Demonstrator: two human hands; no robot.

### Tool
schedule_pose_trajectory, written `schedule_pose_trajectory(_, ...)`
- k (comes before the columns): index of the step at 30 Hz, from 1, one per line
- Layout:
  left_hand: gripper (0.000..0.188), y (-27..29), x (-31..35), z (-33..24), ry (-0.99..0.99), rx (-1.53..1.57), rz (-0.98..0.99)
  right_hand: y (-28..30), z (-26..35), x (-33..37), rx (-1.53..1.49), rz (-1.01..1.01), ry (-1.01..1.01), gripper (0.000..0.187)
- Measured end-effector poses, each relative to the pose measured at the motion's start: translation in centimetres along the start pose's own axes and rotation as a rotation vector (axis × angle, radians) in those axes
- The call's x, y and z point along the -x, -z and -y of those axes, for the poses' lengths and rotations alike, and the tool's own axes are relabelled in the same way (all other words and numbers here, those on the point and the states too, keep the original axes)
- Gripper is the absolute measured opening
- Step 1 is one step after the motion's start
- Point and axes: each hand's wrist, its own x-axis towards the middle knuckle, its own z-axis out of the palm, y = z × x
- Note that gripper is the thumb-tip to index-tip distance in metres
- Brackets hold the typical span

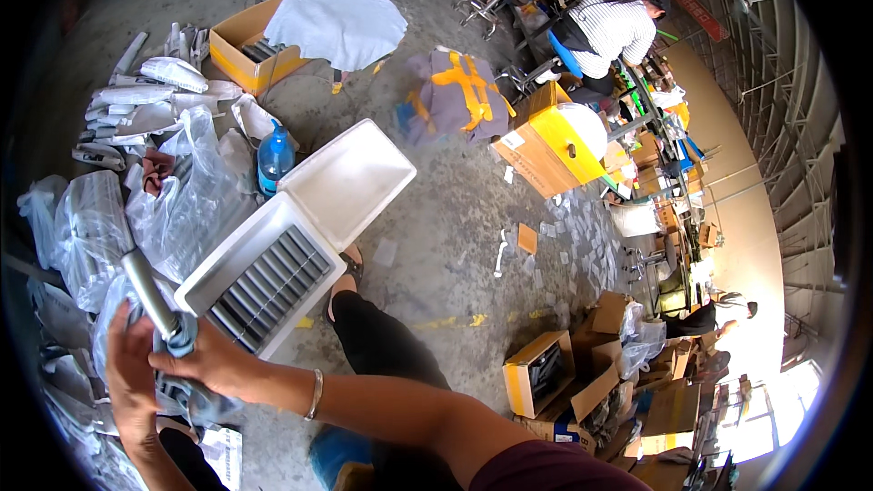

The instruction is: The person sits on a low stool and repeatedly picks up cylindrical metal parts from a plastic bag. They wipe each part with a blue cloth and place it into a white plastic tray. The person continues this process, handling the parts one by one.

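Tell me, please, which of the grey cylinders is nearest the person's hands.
The grey cylinder sticking out of the bluish cloth in the right hand; it is outside the white box, where a row of cylinders lies.

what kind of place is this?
Looks like a factory or workshop floor, though I can't be sure. A white box holds a neat row of grey tubes, a person in a striped top sits bent forward near clutter, and cardboard boxes stand about.
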Motion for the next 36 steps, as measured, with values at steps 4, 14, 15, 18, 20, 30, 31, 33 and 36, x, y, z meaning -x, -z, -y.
schedule_pose_trajectory(4, 0.116, 0.7, -0.3, 0.3, -0.106, 0.389, -0.069, -1.3, -2.9, 1.3, 0.49, 0.037, 0.18, 0.034)
schedule_pose_trajectory(14, 0.055, 1.8, 0.8, 2.6, -0.244, 0.703, -0.021, -2.9, -3.0, 2.5, 0.402, 0.189, 0.019, 0.024)
schedule_pose_trajectory(15, 0.05, 2.0, 0.8, 2.5, -0.261, 0.705, 0.041, -2.9, -2.9, 2.4, 0.382, 0.215, -0.004, 0.024)
schedule_pose_trajectory(18, 0.042, 1.1, 0.8, 1.7, -0.215, 0.607, -0.157, -3.0, -2.1, 2.1, 0.402, 0.254, -0.056, 0.026)
schedule_pose_trajectory(20, 0.034, 0.1, 0.6, 0.9, -0.18, 0.529, -0.279, -2.9, -2.1, 2.0, 0.514, 0.228, -0.08, 0.03)
schedule_pose_trajectory(30, 0.025, -0.3, -0.9, 1.1, -0.061, 0.289, -0.664, -2.4, -4.1, 0.4, 0.924, 0.004, 0.06, 0.029)
schedule_pose_trajectory(31, 0.027, -0.4, -1.0, 1.1, -0.047, 0.269, -0.609, -2.4, -4.1, 0.5, 0.818, 0.011, 0.062, 0.03)
schedule_pose_trajectory(33, 0.047, 0.1, -0.3, 0.5, -0.042, 0.327, -0.336, -1.8, -3.8, 0.5, 0.605, 0.081, 0.026, 0.03)
schedule_pose_trajectory(36, 0.07, -0.3, 0.3, -0.9, 0.026, 0.348, -0.161, -0.9, -2.1, 0.2, 0.431, 0.194, -0.063, 0.03)
